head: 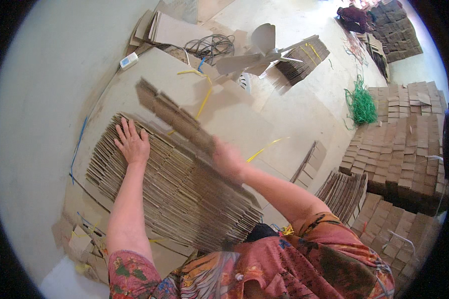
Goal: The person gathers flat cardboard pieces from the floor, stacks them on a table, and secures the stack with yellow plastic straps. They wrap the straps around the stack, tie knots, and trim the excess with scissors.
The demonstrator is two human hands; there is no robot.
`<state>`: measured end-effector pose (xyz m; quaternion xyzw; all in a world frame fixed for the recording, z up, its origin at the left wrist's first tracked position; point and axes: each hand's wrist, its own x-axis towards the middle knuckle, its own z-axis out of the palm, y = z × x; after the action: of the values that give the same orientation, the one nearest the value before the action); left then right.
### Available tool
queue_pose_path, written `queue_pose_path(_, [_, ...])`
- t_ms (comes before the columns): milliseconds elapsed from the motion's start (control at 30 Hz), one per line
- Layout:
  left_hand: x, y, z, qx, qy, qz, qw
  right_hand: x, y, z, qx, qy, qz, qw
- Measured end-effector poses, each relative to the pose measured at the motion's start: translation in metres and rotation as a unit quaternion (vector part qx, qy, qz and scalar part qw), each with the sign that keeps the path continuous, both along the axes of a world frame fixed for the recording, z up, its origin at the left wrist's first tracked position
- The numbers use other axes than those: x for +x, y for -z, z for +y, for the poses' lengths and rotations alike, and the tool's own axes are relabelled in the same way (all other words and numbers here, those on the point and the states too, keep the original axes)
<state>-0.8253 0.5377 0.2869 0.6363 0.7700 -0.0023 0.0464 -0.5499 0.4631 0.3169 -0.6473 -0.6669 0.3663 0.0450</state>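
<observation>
A long row of flat cardboard pieces (172, 183), packed on edge, lies in front of me. My left hand (134, 145) rests on the upper left of the row, palm down with fingers spread. Blurred by motion, my right hand (228, 159) grips a long folded cardboard piece (168, 112) at the row's far side. That piece reaches up and left from the hand. Yellow strapping (205, 99) runs over the pale board surface (247, 119) beyond the row. How far the held piece stands from the row is unclear.
A bladed fan (262, 56) stands beyond, near coiled black cable (213, 46) and a strapped cardboard bundle (303, 59). Stacked cardboard (404, 145) and tangled green strapping (361, 102) are at right. A white box-shaped device (129, 61) sits at upper left. A person (353, 18) is far off.
</observation>
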Motion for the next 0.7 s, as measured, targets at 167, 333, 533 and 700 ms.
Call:
queue_pose_path(167, [-0.003,0.005,-0.003,0.015,0.008,0.018,1.0,0.072,0.014,-0.016,0.151,0.057,-0.119,0.98])
queue_pose_path(333, [0.0,0.008,-0.001,0.053,0.029,0.011,0.998,0.101,0.065,-0.029,0.275,0.046,-0.218,0.935])
queue_pose_path(533, [-0.002,0.013,0.0,0.043,0.021,0.023,0.999,0.016,0.055,-0.038,0.102,0.057,0.102,0.988])
queue_pose_path(700, [-0.023,-0.004,-0.015,0.093,0.031,-0.16,0.982,-0.047,0.043,-0.039,-0.084,0.027,0.189,0.978])
